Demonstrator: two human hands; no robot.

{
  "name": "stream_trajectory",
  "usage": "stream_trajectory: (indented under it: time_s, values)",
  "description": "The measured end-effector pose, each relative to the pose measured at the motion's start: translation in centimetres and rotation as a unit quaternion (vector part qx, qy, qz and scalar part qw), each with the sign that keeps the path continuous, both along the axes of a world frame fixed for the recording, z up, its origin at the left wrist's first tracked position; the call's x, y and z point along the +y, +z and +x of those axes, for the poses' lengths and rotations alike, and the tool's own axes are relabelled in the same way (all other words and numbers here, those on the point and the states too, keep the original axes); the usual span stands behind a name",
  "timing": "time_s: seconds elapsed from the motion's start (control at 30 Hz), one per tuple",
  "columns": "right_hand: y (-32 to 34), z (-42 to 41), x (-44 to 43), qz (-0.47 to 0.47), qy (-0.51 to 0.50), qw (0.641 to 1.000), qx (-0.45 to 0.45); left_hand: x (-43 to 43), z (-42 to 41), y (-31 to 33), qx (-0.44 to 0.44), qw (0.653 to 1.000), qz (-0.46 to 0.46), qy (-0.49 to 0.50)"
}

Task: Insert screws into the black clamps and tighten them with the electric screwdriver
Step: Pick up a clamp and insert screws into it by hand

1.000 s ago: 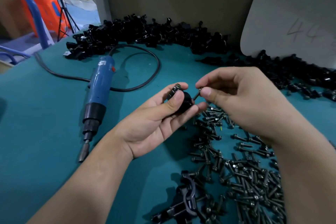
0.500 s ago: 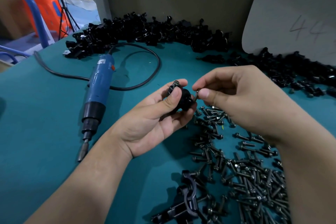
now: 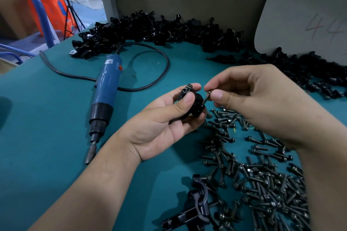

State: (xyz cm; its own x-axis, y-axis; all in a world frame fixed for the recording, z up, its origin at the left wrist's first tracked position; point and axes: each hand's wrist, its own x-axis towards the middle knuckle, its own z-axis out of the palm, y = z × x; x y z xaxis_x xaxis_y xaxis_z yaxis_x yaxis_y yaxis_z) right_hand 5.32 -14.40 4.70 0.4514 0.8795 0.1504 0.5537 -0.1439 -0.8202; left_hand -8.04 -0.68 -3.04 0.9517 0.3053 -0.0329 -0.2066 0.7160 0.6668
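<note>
A teal-covered table (image 3: pixel 47 137) runs back to a drab wall. At its near edge lie a couple of joined clamps (image 3: pixel 195 206), beside a loose heap of screws (image 3: pixel 262 184) that spreads towards the right edge. Above the middle of the table the left hand (image 3: pixel 161 124) grips a black clamp (image 3: pixel 195 107), thumb curled over its front and fingers behind. The right hand (image 3: pixel 259 99) pinches a screw (image 3: pixel 206 96) between thumb and forefinger, its tip slanted down against the clamp's right side. Over the last second the hands have barely shifted and the screw has only been nudged closer, so I judge the insertion is still under way. The electric screwdriver (image 3: pixel 105 88) has not moved from the left half of the table, so no tightening has begun. The thumb hides the hole, so I cannot tell if the tip has entered. What looks like a second screw sits at the clamp's top, though it's hard to make out. A long clamp pile (image 3: pixel 150 32) lines the far edge, and the frame cuts off a grey board (image 3: pixel 300 20) at the right.
</note>
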Motion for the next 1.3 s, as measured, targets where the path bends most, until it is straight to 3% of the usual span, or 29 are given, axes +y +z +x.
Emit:
stream_trajectory:
  time_s: [0.23,0.5,0.63,0.83,1.07,1.3]
  values:
    - [-0.1,-0.1,0.1,-0.04,0.005,0.998,-0.039,-0.1,0.1,0.0,-0.001,1.0,0.014,-0.001]
    - [-0.8,-0.5,1.0,-0.14,-0.057,0.974,-0.168,-0.1,0.0,0.0,0.005,0.999,0.032,-0.02]
    - [-1.1,-1.0,1.4,-0.162,-0.047,0.974,-0.151,0.1,-0.1,0.1,0.016,0.996,0.083,-0.023]
    - [-1.0,-0.5,0.7,-0.18,-0.006,0.972,-0.152,0.3,0.1,-0.3,0.011,1.0,0.009,0.008]
    - [-1.0,-0.5,0.1,-0.239,0.04,0.967,-0.075,0.3,0.0,-0.4,0.009,0.999,0.033,-0.025]
    - [-1.3,-1.1,1.2,-0.229,-0.022,0.964,-0.13,-0.1,0.1,-0.3,0.02,0.996,0.077,-0.041]
